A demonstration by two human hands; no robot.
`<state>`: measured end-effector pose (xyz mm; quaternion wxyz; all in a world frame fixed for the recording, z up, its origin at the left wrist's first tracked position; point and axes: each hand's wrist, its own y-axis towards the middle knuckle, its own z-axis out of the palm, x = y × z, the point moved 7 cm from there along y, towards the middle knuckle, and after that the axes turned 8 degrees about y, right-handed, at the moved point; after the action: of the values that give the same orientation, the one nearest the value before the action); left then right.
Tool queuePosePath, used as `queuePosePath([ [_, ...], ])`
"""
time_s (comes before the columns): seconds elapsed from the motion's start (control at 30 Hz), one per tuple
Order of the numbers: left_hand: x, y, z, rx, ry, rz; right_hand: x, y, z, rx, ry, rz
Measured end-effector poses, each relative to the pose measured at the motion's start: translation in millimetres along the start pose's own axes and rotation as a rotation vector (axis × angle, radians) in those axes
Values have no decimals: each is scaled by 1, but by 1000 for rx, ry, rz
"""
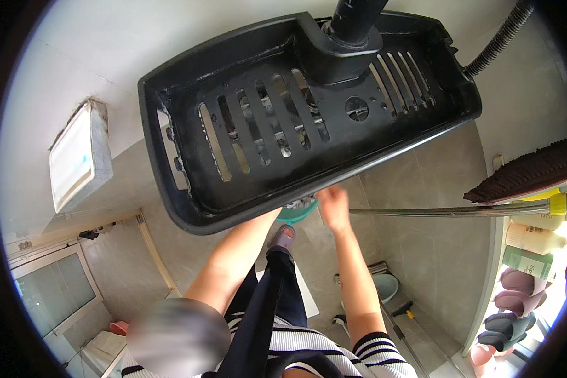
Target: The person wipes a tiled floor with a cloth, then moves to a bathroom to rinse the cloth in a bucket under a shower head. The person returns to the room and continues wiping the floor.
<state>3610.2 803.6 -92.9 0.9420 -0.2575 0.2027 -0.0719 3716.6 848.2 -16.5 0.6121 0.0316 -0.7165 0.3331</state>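
A black slotted plastic shower shelf fills the upper middle of the view, with a black pole rising through it. Below its front edge, a green basin shows in part and contains something greyish-white, perhaps cloth. Blurred by motion, my right hand is beside the basin's right rim. Whether its fingers hold anything is unclear. My left forearm reaches under the shelf, which hides my left hand. A foot in a purple slipper stands just before the basin.
A metal rail extends right beneath a dark brown ribbed textile. Bottles and several slippers line the bright sill. Behind my right arm are a pale basin and long-handled tools. A black corrugated hose hangs at upper right.
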Motion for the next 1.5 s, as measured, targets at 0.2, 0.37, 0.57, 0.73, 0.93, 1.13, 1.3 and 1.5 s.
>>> queuePosePath([
  [0.2,-22,-9,-30,-94,64,58,16,40,20,-6,-253,-355],
  [0.37,-52,-35,-74,-257,133,70,-9,49,34,42,548,-183],
  [0.57,-27,-28,-40,-127,-33,62,-45,60,60,243,-256,-371],
  [0.73,-50,-49,-68,-202,1,136,-16,39,43,62,762,-46],
  [0.93,-40,-46,-62,-191,-48,106,-9,37,27,112,955,121],
  [1.13,-25,-7,-18,-68,-113,75,12,43,12,278,287,-55],
  [1.3,-19,-3,-8,-6,-168,104,35,27,9,278,-240,-415],
  [1.5,1,-5,13,107,-239,154,-31,31,20,202,-563,-606],
])
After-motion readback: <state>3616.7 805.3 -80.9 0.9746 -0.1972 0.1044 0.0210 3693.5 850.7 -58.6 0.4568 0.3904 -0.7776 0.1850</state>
